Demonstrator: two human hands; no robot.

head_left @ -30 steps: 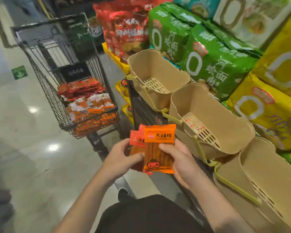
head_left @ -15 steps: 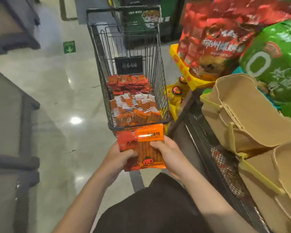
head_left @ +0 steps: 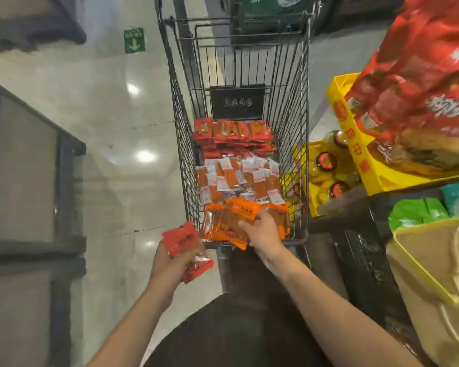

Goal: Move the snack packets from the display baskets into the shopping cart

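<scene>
The right hand (head_left: pixel 263 234) pinches an orange packet (head_left: pixel 239 221) over the shopping cart's (head_left: pixel 300 154) near edge; the left hand's (head_left: pixel 170 263) curled fingers grip red packets (head_left: pixel 182 238) just outside it.

R hand (head_left: pixel 263 234) holds orange pkt (head_left: pixel 231 223) over cart (head_left: pixel 302 128).

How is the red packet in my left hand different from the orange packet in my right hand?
The red snack packet is held outside the wire shopping cart, above the floor; the orange snack packet is already over the cart's near end, above the orange pile there. The left hand grips the red one from below, while the right hand pinches the orange one's side. Both are flat plastic packets, not yet released.
</scene>
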